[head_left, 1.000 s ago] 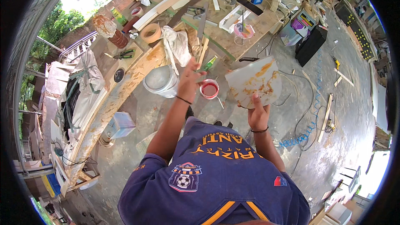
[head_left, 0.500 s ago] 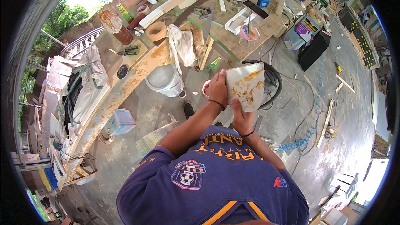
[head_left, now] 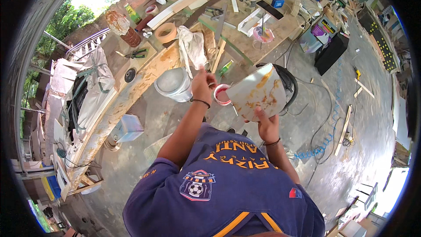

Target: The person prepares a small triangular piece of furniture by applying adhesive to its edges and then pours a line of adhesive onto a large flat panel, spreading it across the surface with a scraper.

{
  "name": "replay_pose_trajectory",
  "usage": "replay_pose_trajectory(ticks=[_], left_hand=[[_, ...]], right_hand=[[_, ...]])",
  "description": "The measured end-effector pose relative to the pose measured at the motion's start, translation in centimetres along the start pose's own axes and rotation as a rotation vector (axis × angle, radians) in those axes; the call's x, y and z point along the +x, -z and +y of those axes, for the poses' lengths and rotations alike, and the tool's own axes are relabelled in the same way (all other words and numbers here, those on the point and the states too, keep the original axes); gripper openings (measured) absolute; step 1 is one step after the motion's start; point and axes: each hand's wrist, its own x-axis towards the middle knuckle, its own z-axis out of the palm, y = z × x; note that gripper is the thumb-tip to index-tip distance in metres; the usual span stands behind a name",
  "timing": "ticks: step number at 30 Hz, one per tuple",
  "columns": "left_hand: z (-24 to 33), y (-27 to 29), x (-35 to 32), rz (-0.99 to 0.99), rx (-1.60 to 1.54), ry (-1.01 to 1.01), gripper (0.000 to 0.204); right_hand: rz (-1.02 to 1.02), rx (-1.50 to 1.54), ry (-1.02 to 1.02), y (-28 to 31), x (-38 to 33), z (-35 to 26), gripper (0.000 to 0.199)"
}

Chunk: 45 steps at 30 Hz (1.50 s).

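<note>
My right hand (head_left: 268,127) grips a flat off-white board (head_left: 258,94) with brown smears by its lower edge, the thumb lying on the face. The board is tilted in front of me. My left hand (head_left: 204,87) is off the board, its fingers parted and partly bent. Its fingertips come up to the lower end of a white cloth (head_left: 191,46) that drapes over the bench edge; whether they touch is unclear. Between my hand and the board shows a round white piece with a red inner rim (head_left: 222,95). A white bucket (head_left: 173,85) stands left of my left hand.
The curved wooden bench edge (head_left: 114,105) runs along the left, with a tan tape roll (head_left: 165,32) and pliers (head_left: 133,54) on it. A black hose (head_left: 290,85) lies behind the board. A blue coiled hose (head_left: 313,151) and cables cross the floor at right.
My left hand has let go of the board and moved left and up toward the cloth. The board has tilted and dropped slightly, held by my right hand alone. The red-rimmed piece is more visible.
</note>
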Motion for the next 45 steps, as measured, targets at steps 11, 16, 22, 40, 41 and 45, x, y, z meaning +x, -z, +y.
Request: replay_pose_trajectory(ticks=[11, 16, 22, 40, 41, 45], left_hand=[[3.4, -2.2, -4.9, -0.8, 0.651, -0.155, 0.017], [3.1, -1.1, -4.3, -1.064, 0.449, 0.133, 0.017], [2.9, 2.6, -2.5, -0.945, 0.092, 0.361, 0.02], [1.4, -1.1, -5.6, -0.829, 0.585, 0.106, 0.024], [1.1, -1.2, -5.5, -0.802, 0.611, 0.057, 0.022], [0.1, -1.3, -5.1, -0.675, 0.622, 0.053, 0.019]], right_hand=[[-0.088, -0.07, -0.055, 1.7, 0.7, -2.3, 0.039], [-0.122, 0.016, -0.147, 2.9, 0.4, -2.2, 0.046], [-0.072, 0.251, -0.262, 6.1, -0.8, -2.5, 0.053], [-0.299, -1.58, 0.729, 2.3, 0.2, -5.3, 0.06], [-0.23, -1.523, 0.705, 2.2, 0.2, -5.0, 0.064], [-0.13, -0.4, 0.435, 1.6, -0.3, -2.9, 0.082]])
